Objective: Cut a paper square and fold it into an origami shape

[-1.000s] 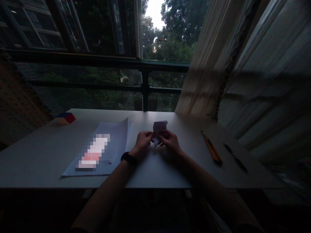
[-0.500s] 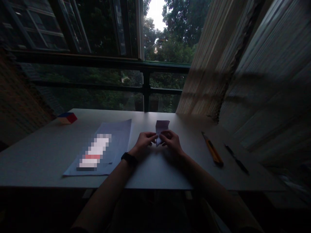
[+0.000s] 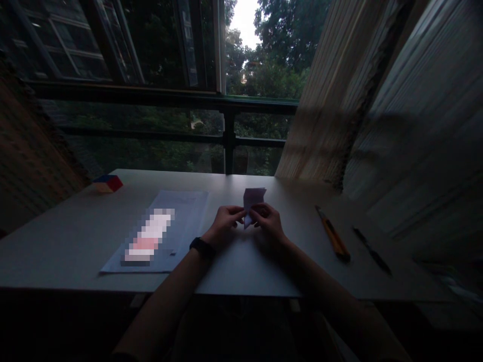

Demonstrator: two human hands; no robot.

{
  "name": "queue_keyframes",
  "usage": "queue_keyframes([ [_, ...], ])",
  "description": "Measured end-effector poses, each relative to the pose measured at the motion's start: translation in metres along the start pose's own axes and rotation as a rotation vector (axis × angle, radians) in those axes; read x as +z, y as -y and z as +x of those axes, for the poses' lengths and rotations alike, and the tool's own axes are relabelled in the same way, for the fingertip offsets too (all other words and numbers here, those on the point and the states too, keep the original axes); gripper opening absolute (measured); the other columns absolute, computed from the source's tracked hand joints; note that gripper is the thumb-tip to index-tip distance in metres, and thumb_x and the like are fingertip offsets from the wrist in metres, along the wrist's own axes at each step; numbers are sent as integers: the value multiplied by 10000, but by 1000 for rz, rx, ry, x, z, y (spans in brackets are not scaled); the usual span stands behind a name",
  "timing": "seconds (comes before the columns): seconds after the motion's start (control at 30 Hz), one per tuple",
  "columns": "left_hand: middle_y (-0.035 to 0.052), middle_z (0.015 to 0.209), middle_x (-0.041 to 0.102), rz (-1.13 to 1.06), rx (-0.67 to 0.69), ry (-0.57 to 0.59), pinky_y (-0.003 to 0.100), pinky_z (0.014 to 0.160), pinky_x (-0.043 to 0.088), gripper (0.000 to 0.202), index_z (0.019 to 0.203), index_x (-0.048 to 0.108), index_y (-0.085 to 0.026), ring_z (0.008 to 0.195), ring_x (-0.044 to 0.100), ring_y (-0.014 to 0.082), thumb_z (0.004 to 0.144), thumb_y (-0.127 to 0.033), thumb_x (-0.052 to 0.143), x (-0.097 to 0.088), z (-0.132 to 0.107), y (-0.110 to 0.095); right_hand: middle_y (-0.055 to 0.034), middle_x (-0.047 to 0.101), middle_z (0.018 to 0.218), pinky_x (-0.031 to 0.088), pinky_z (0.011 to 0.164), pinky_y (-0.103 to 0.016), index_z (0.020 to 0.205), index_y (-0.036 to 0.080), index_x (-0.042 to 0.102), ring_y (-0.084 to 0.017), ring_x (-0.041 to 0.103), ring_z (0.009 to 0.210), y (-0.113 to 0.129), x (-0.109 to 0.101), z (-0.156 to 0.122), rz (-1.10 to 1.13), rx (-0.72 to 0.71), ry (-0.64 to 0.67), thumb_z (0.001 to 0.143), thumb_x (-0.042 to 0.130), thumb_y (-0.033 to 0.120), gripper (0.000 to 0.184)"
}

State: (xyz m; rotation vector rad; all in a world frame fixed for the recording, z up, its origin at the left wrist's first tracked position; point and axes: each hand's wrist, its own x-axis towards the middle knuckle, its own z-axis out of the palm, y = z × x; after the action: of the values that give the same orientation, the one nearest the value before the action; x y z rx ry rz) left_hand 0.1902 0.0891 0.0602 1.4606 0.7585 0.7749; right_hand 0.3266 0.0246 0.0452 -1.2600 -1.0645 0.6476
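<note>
A small folded piece of paper [image 3: 254, 197], pale and creased, stands raised between my two hands over the middle of the table. My left hand [image 3: 227, 219] pinches its lower left edge between thumb and fingers, and a dark band sits on that wrist. From the other side my right hand [image 3: 267, 220] grips the paper lower down, its fingers curled across the front. The fingers hide part of the paper's lower half, so its exact folds cannot be made out.
Paper sheets [image 3: 188, 211] lie left on the white table [image 3: 234, 276]. A colored cube [image 3: 108, 184] sits at the far left. On the right are a yellow utility knife [image 3: 332, 235] and a dark pen [image 3: 372, 250]. A window and curtain [image 3: 320, 95] stand behind.
The view has shifted slightly. Both hands keep hold of the paper, whose upper part is turned a little differently. The sheets' far right corner now lies flatter.
</note>
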Motion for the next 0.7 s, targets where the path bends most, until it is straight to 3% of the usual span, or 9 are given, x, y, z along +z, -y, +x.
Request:
queue_keyframes([
  [0.37,33,609,609,-74,16,63,202,444,308,373,802,674,-106,504,506,87,601,-419,709,0,-5,-7,17,595,638,432,437,-213,805,180,580,-109,563,497,6,-8,0,254,176,77,579,720,383,334],
  [0.7,22,604,590,-60,11,68,188,428,286,340,790,666,-113,498,489,75,613,-400,706,0,-5,-9,22,578,631,415,428,-200,795,180,588,-99,537,516,9,-8,0,194,163,71,575,714,381,323],
])
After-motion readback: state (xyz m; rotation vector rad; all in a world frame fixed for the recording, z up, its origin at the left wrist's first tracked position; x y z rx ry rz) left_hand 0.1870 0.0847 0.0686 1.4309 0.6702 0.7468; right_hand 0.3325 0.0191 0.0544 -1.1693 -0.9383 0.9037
